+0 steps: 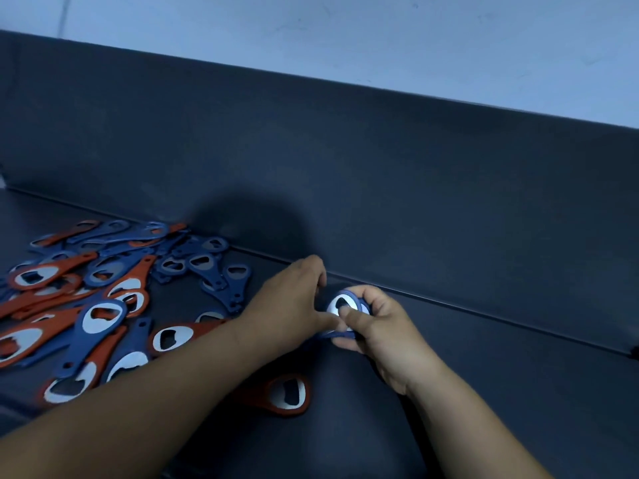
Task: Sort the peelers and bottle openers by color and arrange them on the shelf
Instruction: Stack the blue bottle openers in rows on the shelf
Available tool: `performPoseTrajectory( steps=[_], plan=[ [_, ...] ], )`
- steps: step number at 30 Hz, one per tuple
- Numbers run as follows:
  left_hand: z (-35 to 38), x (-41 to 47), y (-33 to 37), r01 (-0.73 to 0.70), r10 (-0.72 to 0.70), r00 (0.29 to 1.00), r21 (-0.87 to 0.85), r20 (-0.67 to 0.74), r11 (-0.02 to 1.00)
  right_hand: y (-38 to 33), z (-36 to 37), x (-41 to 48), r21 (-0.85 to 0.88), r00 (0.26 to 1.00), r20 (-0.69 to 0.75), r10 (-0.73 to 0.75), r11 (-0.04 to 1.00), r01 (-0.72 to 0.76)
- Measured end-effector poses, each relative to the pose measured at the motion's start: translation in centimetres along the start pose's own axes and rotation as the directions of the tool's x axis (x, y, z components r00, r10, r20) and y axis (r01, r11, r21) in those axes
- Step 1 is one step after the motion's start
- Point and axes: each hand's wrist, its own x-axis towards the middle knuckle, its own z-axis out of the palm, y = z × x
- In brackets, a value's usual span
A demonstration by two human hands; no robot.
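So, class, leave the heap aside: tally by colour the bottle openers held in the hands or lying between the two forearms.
Blue bottle opener, in the grip of left hand and right hand: 1 (any stacked beneath are hidden)
Orange bottle opener, on the shelf: 1
Total: 2
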Motion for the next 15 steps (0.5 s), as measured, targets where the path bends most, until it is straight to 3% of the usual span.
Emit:
performPoseTrajectory(
  steps=[3, 6, 9, 12, 15],
  plan=[
    [-0.5, -0.1, -1.7, 0.049, -0.044, 0.999, 0.186, -0.029, 0.981, 0.1, -0.1, 0.3, 0.047, 0.997, -0.083, -0.010, 0.999, 0.013],
    [-1.3, 0.3, -4.0, 0.286, -0.313, 0.949, 0.490, -0.029, 0.824, 0.2, -0.3, 0.7, 0.091, 0.989, -0.148, -0.020, 0.995, 0.033],
    [-1.2, 0.3, -5.4, 0.439, -0.523, 0.852, 0.511, 0.025, 0.739, 0.1, -0.3, 0.8, 0.103, 0.985, -0.172, -0.006, 0.994, 0.024],
    [-0.6, 0.1, -5.8, 0.347, -0.454, 0.884, 0.495, 0.110, 0.796, 0.2, -0.4, 0.9, 0.096, 0.984, -0.176, 0.000, 0.995, 0.017],
    [0.3, -0.3, -5.3, 0.081, -0.181, 0.962, 0.419, 0.205, 0.905, 0.1, -0.9, 1.1, 0.051, 0.976, -0.216, -0.019, 0.998, 0.031]
  ],
)
